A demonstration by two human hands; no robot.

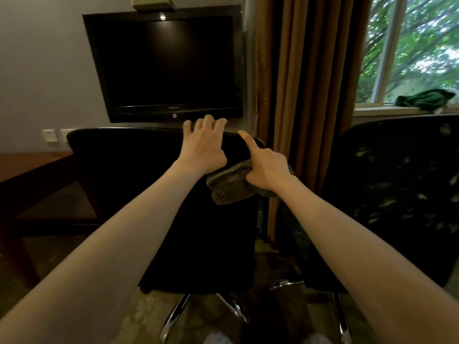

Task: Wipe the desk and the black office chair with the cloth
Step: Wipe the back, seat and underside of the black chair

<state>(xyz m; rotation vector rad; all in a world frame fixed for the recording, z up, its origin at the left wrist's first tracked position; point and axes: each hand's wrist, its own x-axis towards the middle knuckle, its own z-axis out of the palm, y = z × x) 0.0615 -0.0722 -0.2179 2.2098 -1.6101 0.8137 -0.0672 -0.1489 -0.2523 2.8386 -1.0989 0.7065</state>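
Right now, two bare hands are working at the top of one black office chair point(149, 194), which is standing mid-view with the rear of its backrest facing the camera. The left hand point(203, 145) is resting on the top edge of the backrest, its fingers bending over that edge and gripping it. Just beside it, at about four o'clock, the right hand point(267, 167) is clutching one folded grey-green cloth point(231, 187). Thumb and lower fingers are curling round the wad, while the index finger is sticking out straight toward eleven o'clock along the chair's top corner. The cloth is lying against the upper right part of the backrest, bulging out below the two hands.

One dark wooden desk point(29, 175) is showing at nine o'clock from the chair; whether the two are touching cannot be told. One second chair point(397, 194), dark with pale flecks, is standing at three o'clock. Chrome legs point(178, 314) are gleaming at six o'clock.

One black television point(164, 65) is hanging at twelve o'clock. A round logo and a short line of lettering are sitting on its lower bezel, too small to read. Two white wall plates point(49, 135) are showing at ten o'clock. One brown curtain point(298, 95) is hanging at one o'clock. One window point(409, 45) is showing at two o'clock, with one bundle of green fabric point(424, 99) lying on its sill.
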